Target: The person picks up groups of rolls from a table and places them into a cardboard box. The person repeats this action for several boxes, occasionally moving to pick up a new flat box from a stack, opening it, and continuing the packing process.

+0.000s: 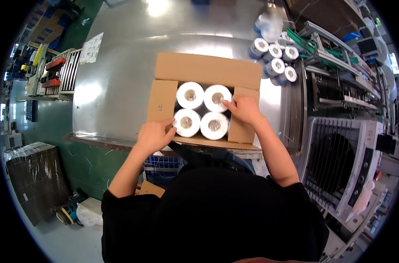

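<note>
An open cardboard box (207, 68) stands on the metal table in front of me, its flaps folded outward. Inside it, several white, clear-wrapped rolls stand on end with their round cores facing up. My left hand (154, 135) is at the box's near left corner, fingers stretched out and their tips against the side of the near left roll (180, 130). Over the right flap, my right hand (245, 109) reaches in with fingers apart, a fingertip at the far right roll (213, 91). The near right roll (208, 132) and far left roll (182, 92) are untouched.
At the table's (116, 48) far right corner stands a cluster of wrapped rolls (274, 51), partly blurred. Right of it runs a metal-framed machine (326, 57), with a large air cooler (339, 162) nearer me. A roller conveyor (68, 72) lies left; brown cartons (37, 179) stand on the floor.
</note>
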`<action>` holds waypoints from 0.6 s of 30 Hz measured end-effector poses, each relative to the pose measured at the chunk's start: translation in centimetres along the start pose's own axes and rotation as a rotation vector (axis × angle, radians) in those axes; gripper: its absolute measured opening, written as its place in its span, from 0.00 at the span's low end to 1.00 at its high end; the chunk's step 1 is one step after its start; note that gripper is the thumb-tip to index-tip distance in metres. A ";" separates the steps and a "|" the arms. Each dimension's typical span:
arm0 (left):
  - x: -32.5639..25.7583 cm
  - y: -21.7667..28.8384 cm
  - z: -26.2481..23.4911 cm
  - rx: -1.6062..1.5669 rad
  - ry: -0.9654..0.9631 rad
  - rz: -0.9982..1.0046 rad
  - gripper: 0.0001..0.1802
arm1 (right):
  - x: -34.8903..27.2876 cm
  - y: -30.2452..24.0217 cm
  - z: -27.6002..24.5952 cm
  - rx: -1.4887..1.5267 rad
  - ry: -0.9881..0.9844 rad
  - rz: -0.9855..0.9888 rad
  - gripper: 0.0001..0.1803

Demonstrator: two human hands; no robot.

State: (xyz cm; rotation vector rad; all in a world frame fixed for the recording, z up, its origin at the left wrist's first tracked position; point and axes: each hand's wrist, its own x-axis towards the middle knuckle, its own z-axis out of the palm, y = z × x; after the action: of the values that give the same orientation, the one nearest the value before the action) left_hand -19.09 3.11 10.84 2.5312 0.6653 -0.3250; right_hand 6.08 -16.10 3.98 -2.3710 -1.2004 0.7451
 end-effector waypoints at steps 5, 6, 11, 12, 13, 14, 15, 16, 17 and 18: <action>9.5 -3.8 7.4 0.069 0.596 0.086 0.12 | -0.5 3.2 -0.1 0.501 0.001 0.081 0.22; 11.1 -3.2 6.8 0.041 0.539 0.208 0.14 | -1.9 3.3 0.0 0.435 0.179 0.139 0.22; 17.3 1.3 4.0 0.106 0.742 0.567 0.26 | -7.5 5.7 6.9 0.561 0.415 0.217 0.47; 18.8 2.4 3.2 0.121 0.753 0.577 0.28 | -7.7 6.6 7.9 0.715 0.326 0.250 0.42; 20.0 2.6 3.0 0.186 0.719 0.541 0.35 | -7.8 6.1 8.0 0.859 0.301 0.303 0.39; 21.2 2.2 2.8 0.262 0.691 0.445 0.30 | -7.8 5.3 8.0 1.003 0.267 0.351 0.36; 22.0 2.0 2.9 0.325 0.653 0.354 0.26 | -8.1 4.9 8.0 1.143 0.235 0.414 0.33; 21.3 2.8 2.0 0.252 0.573 0.348 0.22 | -8.2 5.2 8.0 1.187 0.226 0.422 0.32; 20.0 3.2 0.9 0.183 0.496 0.337 0.18 | -8.0 5.5 7.9 1.230 0.211 0.423 0.31; 18.8 3.7 -0.3 0.111 0.425 0.328 0.16 | -7.6 5.8 7.7 1.268 0.200 0.421 0.30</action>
State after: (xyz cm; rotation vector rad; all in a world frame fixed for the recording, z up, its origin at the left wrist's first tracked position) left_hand -1.13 7.84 6.13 2.7842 0.3733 0.3063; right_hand 1.26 -24.91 -3.09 -1.4984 0.0097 0.9536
